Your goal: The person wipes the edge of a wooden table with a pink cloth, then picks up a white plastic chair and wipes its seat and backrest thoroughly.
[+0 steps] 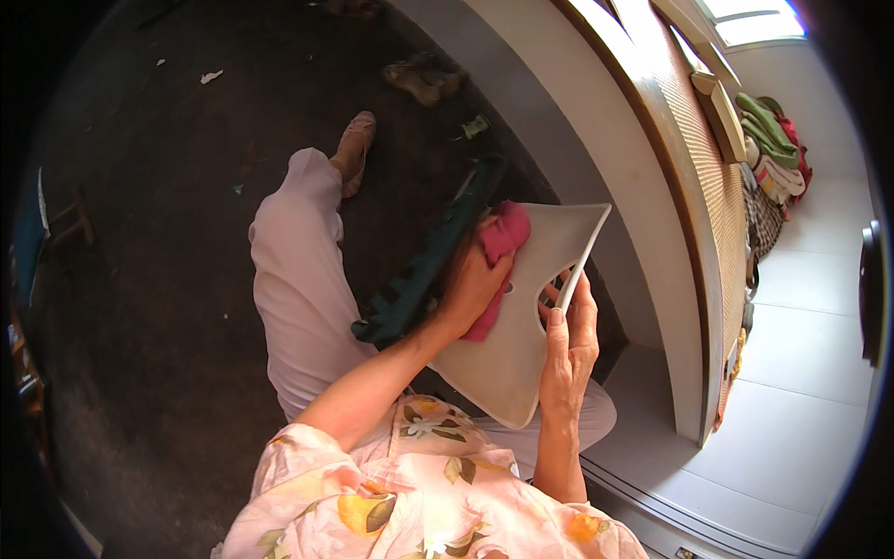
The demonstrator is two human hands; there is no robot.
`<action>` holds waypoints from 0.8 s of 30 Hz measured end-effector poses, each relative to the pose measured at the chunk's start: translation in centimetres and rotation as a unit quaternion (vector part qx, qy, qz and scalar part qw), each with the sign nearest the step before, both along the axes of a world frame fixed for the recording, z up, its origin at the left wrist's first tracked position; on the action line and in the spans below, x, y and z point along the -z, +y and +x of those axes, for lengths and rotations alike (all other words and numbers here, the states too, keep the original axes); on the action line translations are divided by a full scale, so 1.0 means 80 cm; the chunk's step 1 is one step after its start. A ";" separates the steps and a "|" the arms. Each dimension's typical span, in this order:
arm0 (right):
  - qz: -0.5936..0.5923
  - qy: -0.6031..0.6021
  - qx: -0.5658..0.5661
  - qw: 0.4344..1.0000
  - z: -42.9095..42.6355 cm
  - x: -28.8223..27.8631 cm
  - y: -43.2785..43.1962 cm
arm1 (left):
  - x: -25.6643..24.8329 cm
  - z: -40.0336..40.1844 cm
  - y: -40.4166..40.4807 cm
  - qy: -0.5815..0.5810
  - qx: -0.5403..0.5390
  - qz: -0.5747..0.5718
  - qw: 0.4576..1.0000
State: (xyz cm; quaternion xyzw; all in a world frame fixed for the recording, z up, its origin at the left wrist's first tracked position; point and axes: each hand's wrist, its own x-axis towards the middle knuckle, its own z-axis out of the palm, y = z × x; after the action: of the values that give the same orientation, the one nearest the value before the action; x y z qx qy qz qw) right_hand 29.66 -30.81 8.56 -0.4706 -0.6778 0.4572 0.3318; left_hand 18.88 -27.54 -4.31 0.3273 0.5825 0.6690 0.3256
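Observation:
A cream panel, seemingly plastic, with curved edges and a cut-out is tilted over my lap. My right hand grips its right edge, the thumb on the near side and fingers showing through the cut-out. With my left hand I press a bunched pink cloth against the panel's face; part of the cloth hangs below the fingers. Just left of the cloth lies a long dark green object with a notched edge, partly behind my left forearm. What it rests on cannot be told.
Dark floor with scraps of litter spreads at the left. A shoe lies near the pale curved furniture side. Folded clothes are piled at the upper right above pale tiles. A small wooden frame stands far left.

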 end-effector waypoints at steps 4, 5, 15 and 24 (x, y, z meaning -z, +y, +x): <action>0.050 -0.049 -0.004 0.998 0.002 0.005 -0.001 | 0.013 0.019 -0.080 0.091 -0.035 0.026 0.995; 0.053 -0.061 -0.002 0.997 0.004 0.006 -0.001 | 0.010 0.028 -0.102 0.113 -0.018 0.018 0.993; 0.029 -0.034 0.000 0.999 0.002 0.005 0.005 | -0.004 0.018 0.020 0.072 -0.026 0.032 0.997; 0.024 -0.007 0.010 1.000 0.003 0.007 0.003 | 0.007 0.012 -0.028 0.071 -0.031 0.013 0.997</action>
State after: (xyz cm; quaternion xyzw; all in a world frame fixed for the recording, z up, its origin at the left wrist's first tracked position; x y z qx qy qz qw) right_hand 29.89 -30.54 8.04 -0.4721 -0.6864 0.4342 0.3428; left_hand 19.85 -29.77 -4.89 0.3602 0.6047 0.6616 0.2586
